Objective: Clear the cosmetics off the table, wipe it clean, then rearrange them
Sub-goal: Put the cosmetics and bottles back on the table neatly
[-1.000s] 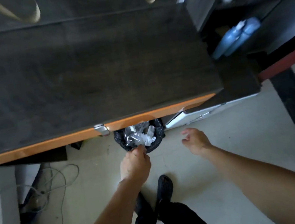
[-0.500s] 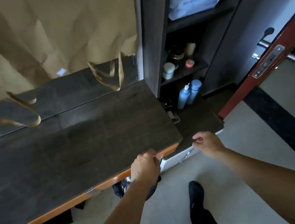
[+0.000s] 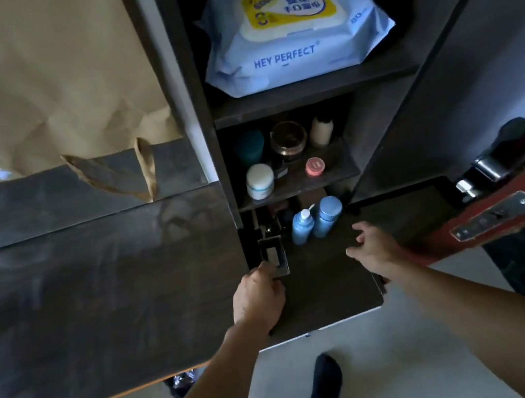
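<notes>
The dark wooden table (image 3: 96,296) lies bare at the left. To its right, a dark shelf unit holds the cosmetics. Two blue bottles (image 3: 314,223) stand on the low ledge (image 3: 331,284). On the shelf above are a white jar (image 3: 259,180), a pink-lidded jar (image 3: 314,166), a teal jar (image 3: 249,147), a brown jar (image 3: 288,139) and a cream bottle (image 3: 321,131). My left hand (image 3: 258,295) pinches the near corner of a flat dark case (image 3: 274,255) lying on the ledge. My right hand (image 3: 373,246) hovers open over the ledge, just right of the blue bottles.
A pack of wet wipes (image 3: 292,30) fills the top shelf. A brown paper bag (image 3: 26,82) leans behind the table. A red door (image 3: 500,214) with a metal handle juts in at the right. A black-lined bin (image 3: 180,382) and cables sit under the table.
The view has lifted from the bin under the table to the shelf unit. My left hand rose from the bin to the dark case. My right hand moved onto the ledge.
</notes>
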The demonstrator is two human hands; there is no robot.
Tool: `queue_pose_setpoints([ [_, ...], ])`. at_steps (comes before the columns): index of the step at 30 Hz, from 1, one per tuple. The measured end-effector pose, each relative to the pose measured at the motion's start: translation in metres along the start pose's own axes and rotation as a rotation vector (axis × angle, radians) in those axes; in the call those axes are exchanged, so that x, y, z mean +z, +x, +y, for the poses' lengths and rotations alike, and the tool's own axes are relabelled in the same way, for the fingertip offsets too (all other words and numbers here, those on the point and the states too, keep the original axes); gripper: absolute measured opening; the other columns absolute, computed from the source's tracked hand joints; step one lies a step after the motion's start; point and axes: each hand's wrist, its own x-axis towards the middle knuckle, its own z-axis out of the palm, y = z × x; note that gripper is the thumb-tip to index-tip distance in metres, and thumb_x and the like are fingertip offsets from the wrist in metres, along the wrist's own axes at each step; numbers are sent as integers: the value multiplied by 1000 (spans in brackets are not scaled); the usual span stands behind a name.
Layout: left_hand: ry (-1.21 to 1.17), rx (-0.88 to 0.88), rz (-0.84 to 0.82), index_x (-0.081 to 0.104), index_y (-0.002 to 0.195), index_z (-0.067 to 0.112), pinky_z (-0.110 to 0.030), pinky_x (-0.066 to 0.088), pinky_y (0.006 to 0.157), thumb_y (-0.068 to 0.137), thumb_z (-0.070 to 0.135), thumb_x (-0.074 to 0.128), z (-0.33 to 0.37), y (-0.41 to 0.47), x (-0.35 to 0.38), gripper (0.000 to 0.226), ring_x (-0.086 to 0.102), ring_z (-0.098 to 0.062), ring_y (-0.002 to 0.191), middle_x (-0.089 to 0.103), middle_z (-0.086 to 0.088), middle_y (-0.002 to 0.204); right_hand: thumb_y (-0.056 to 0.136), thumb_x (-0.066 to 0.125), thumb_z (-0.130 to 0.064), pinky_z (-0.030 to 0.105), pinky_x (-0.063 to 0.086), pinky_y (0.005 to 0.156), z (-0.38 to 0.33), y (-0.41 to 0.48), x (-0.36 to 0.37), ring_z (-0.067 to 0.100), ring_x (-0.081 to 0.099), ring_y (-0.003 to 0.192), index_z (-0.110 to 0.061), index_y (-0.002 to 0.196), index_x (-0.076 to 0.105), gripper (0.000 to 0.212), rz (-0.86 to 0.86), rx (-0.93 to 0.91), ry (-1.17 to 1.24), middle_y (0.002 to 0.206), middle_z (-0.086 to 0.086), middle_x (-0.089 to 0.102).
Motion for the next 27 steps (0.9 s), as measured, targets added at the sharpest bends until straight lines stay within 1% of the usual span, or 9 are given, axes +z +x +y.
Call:
queue_pose_setpoints([
  [4,18,-38,-16,59,106,15,-36,47,74,81,18,53,10,35,24,26,60,-33,99,66,-8,104,68,82,-21,48,49,94,3,52,5,29,56,115,-24,142,31,90,-26,-47,19,133,12,53],
  [7,52,-50,-62,54,117,20,-36,47,79,80,20,57,12,67,42,37,58,-31,105,60,-7,113,62,85,-18,48,42,102,5,77,16,29,47,126,-25,144,26,102,4,-160,59,141,9,46],
  [9,68,-38,-67,47,129,22,-37,48,82,81,22,61,14,86,53,50,56,-29,110,54,-5,121,62,85,-13,42,37,106,5,87,21,26,43,129,-21,143,31,98,16,-265,99,142,7,45],
  [11,79,-25,-71,39,136,23,-38,49,84,80,22,64,18,103,61,61,55,-30,113,49,-6,129,63,84,-12,35,37,103,5,94,27,24,45,127,-17,140,37,91,14,-338,129,137,6,49],
  [16,118,48,-98,33,136,23,-40,47,78,76,19,68,30,136,75,70,54,-33,112,45,-8,124,64,83,-29,35,46,86,8,97,35,25,58,107,-12,125,50,72,89,-292,171,116,8,62],
  [18,97,67,-102,38,133,24,-39,45,77,75,19,70,34,143,80,67,54,-32,112,46,-7,123,62,84,-24,34,47,81,12,95,35,22,59,98,-12,116,53,64,134,-267,253,109,6,63],
  [22,15,107,-45,50,114,18,-37,44,74,74,21,71,38,152,84,46,58,-35,102,56,-8,115,61,85,-19,35,49,80,16,91,31,21,60,93,-14,111,54,59,191,-224,312,101,1,62],
  [24,-34,115,-23,51,107,14,-36,45,73,73,18,72,36,147,84,41,61,-36,96,63,-9,108,61,85,-17,35,49,80,18,89,30,22,60,92,-14,111,55,58,202,-225,300,99,-1,60],
  [27,-131,104,48,49,97,13,-36,48,69,73,18,74,32,129,75,35,63,-33,89,66,-8,100,61,84,-16,42,52,82,20,79,26,25,60,94,-15,110,54,58,197,-221,300,99,0,59],
])
